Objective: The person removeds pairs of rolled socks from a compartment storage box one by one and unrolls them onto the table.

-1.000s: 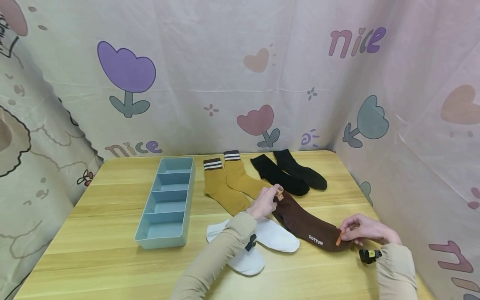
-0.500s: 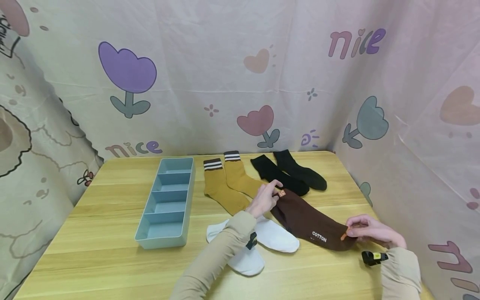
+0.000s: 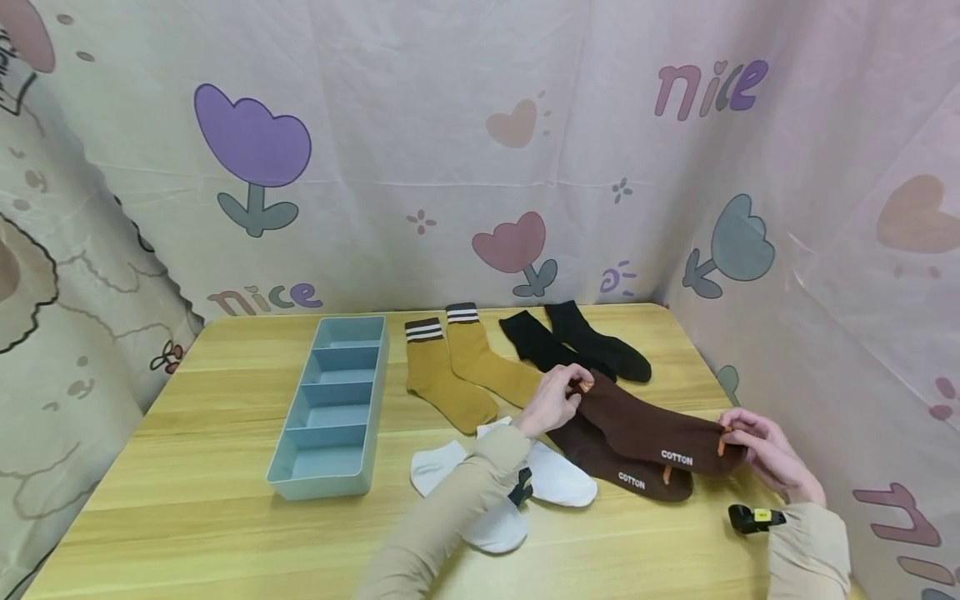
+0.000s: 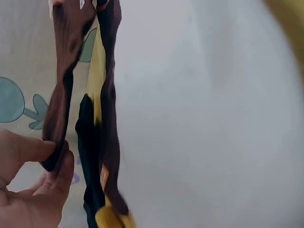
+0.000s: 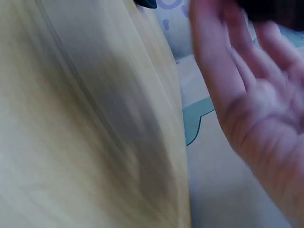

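Observation:
Two brown socks marked COTTON are apart at the right in the head view. The upper brown sock (image 3: 648,429) is stretched between my hands, lifted partly over the lower brown sock (image 3: 581,446), which lies on the table. My left hand (image 3: 551,404) pinches the upper sock's cuff end, beside an orange tag; the left wrist view also shows thumb and fingers on this brown sock (image 4: 59,114). At the toe end, my right hand (image 3: 772,454) pinches the sock by an orange patch. In the right wrist view the right hand (image 5: 259,104) is blurred, its fingertips partly cut off.
White socks (image 3: 558,475) lie beneath and beside my left forearm. Mustard socks (image 3: 442,383) with striped cuffs and black socks (image 3: 603,342) lie farther back. A blue four-compartment tray (image 3: 281,475) stands left on the wooden table (image 3: 187,467). Patterned curtains (image 3: 405,150) hang behind.
Both hands have shifted right, carrying the upper brown sock up and away from the one beneath. The lower brown sock, with its own COTTON lettering, now shows.

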